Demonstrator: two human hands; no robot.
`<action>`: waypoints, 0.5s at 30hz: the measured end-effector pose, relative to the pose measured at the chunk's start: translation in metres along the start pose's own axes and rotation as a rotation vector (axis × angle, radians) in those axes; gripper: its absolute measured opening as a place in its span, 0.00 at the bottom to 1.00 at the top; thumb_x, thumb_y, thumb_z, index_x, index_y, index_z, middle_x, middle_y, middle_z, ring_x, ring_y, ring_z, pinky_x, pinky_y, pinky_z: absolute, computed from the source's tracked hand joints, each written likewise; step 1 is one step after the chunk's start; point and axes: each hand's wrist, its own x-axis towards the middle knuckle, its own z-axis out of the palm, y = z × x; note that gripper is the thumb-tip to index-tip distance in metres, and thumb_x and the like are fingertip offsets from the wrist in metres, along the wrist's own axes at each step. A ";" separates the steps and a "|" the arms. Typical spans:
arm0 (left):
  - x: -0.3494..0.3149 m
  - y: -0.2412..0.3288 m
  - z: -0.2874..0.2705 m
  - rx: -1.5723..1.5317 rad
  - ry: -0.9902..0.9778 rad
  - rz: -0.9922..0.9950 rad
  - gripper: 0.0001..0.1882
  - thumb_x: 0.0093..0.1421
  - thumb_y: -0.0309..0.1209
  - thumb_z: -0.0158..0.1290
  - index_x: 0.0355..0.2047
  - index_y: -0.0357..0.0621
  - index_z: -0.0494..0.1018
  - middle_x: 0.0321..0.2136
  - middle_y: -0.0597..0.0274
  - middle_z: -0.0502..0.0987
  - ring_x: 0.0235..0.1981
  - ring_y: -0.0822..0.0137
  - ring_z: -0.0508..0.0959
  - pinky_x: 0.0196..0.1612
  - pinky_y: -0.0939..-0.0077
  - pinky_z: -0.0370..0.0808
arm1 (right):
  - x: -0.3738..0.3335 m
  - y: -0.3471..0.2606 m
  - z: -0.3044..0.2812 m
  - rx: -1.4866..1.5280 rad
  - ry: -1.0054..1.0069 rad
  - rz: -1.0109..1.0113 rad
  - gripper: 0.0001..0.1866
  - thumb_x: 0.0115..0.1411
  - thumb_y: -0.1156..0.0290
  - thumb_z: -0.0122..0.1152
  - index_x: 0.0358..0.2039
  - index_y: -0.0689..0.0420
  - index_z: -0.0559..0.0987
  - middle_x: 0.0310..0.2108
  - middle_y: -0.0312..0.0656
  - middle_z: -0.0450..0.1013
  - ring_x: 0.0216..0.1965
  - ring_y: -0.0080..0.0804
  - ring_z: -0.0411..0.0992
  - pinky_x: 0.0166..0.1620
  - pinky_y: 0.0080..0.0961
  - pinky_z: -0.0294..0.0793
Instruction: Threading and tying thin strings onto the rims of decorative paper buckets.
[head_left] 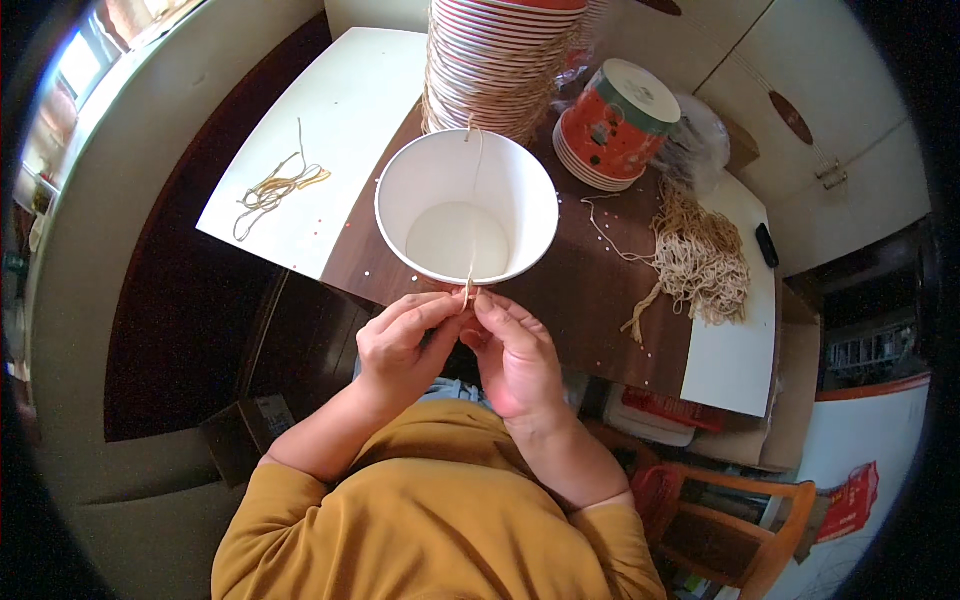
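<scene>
A white paper bucket [520,200] stands with its mouth up at the near edge of the brown table. A thin pale cord [479,165] is fastened at the far side of its rim and runs across the mouth to the near rim. There my left hand [400,345] and my right hand [520,360] meet just outside the bucket, both with fingertips pinched on the cord's near end. A small loop of cord stands up between them; whether it is knotted is hidden by the fingers.
Behind the bucket rises a tall stack of nested buckets [500,70]. Right of it sit several upside-down red and green buckets [620,135]. A heap of beige cords [700,260] lies on the right, a few loose cords [275,190] on the white left panel. A wooden chair [790,530] is at lower right.
</scene>
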 end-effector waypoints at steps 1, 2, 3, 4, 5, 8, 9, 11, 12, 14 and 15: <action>-0.002 0.000 0.000 0.001 0.000 0.000 0.09 0.51 0.18 0.60 0.35 0.36 0.77 0.29 0.55 0.80 0.29 0.71 0.80 0.31 0.81 0.77 | 0.001 0.001 0.000 0.000 -0.001 0.000 0.12 0.63 0.68 0.52 0.43 0.60 0.78 0.40 0.40 0.76 0.41 0.26 0.72 0.46 0.23 0.69; -0.005 0.000 -0.001 -0.112 -0.012 -0.178 0.08 0.53 0.19 0.59 0.35 0.35 0.76 0.29 0.56 0.80 0.29 0.72 0.80 0.32 0.80 0.77 | 0.001 0.002 0.000 0.009 -0.023 -0.015 0.12 0.63 0.68 0.53 0.42 0.60 0.78 0.39 0.40 0.77 0.39 0.25 0.73 0.45 0.22 0.69; -0.007 -0.001 -0.001 -0.226 -0.024 -0.355 0.07 0.54 0.19 0.59 0.34 0.33 0.76 0.29 0.57 0.80 0.29 0.72 0.79 0.32 0.79 0.78 | 0.002 0.003 0.000 0.017 -0.045 -0.031 0.12 0.63 0.68 0.54 0.41 0.60 0.78 0.38 0.41 0.77 0.37 0.25 0.73 0.44 0.21 0.70; -0.008 -0.002 -0.003 -0.287 -0.030 -0.395 0.06 0.57 0.20 0.56 0.35 0.32 0.76 0.29 0.58 0.80 0.28 0.73 0.79 0.32 0.81 0.78 | 0.003 0.004 -0.003 0.017 -0.046 -0.030 0.12 0.63 0.68 0.54 0.41 0.60 0.78 0.38 0.41 0.77 0.37 0.25 0.73 0.44 0.21 0.70; -0.007 0.000 -0.003 -0.286 -0.029 -0.394 0.06 0.57 0.20 0.56 0.35 0.32 0.76 0.29 0.58 0.80 0.28 0.73 0.79 0.32 0.81 0.78 | 0.004 0.004 -0.007 -0.054 -0.059 -0.088 0.11 0.62 0.68 0.55 0.41 0.61 0.78 0.38 0.41 0.77 0.36 0.24 0.74 0.44 0.22 0.70; -0.002 0.007 -0.003 -0.523 0.018 -0.558 0.04 0.57 0.19 0.55 0.34 0.31 0.75 0.29 0.58 0.79 0.28 0.74 0.79 0.31 0.81 0.78 | 0.003 0.001 -0.008 -0.159 -0.066 -0.139 0.10 0.62 0.70 0.56 0.39 0.62 0.78 0.37 0.41 0.77 0.38 0.25 0.74 0.45 0.22 0.72; -0.001 0.008 -0.004 -0.544 0.020 -0.584 0.04 0.57 0.19 0.55 0.33 0.31 0.75 0.28 0.58 0.79 0.28 0.74 0.79 0.31 0.82 0.77 | 0.003 0.000 -0.008 -0.193 -0.059 -0.135 0.09 0.62 0.71 0.56 0.38 0.62 0.78 0.37 0.41 0.77 0.40 0.26 0.74 0.47 0.23 0.72; -0.001 0.007 -0.005 -0.568 0.020 -0.611 0.04 0.57 0.19 0.55 0.33 0.31 0.75 0.28 0.58 0.79 0.28 0.74 0.78 0.31 0.82 0.77 | 0.002 0.001 -0.009 -0.267 -0.081 -0.167 0.08 0.62 0.70 0.57 0.37 0.62 0.78 0.37 0.41 0.77 0.40 0.26 0.74 0.46 0.22 0.72; -0.002 0.006 -0.006 -0.568 0.000 -0.627 0.05 0.57 0.19 0.55 0.34 0.31 0.74 0.29 0.59 0.79 0.28 0.74 0.78 0.31 0.83 0.77 | 0.002 0.001 -0.010 -0.341 -0.104 -0.199 0.08 0.61 0.70 0.57 0.36 0.62 0.77 0.37 0.40 0.76 0.39 0.27 0.74 0.46 0.22 0.72; -0.003 0.004 -0.009 -0.568 -0.020 -0.645 0.06 0.57 0.19 0.54 0.35 0.30 0.74 0.29 0.59 0.79 0.28 0.75 0.79 0.31 0.84 0.77 | 0.001 -0.004 -0.013 -0.627 -0.071 -0.363 0.07 0.60 0.71 0.58 0.35 0.60 0.77 0.36 0.40 0.75 0.37 0.30 0.74 0.44 0.25 0.72; -0.003 0.003 -0.010 -0.548 -0.051 -0.668 0.06 0.57 0.19 0.55 0.35 0.31 0.74 0.29 0.59 0.79 0.28 0.75 0.78 0.31 0.84 0.77 | 0.001 -0.006 -0.013 -0.913 -0.037 -0.528 0.05 0.59 0.72 0.59 0.34 0.59 0.77 0.35 0.40 0.74 0.36 0.33 0.73 0.43 0.27 0.72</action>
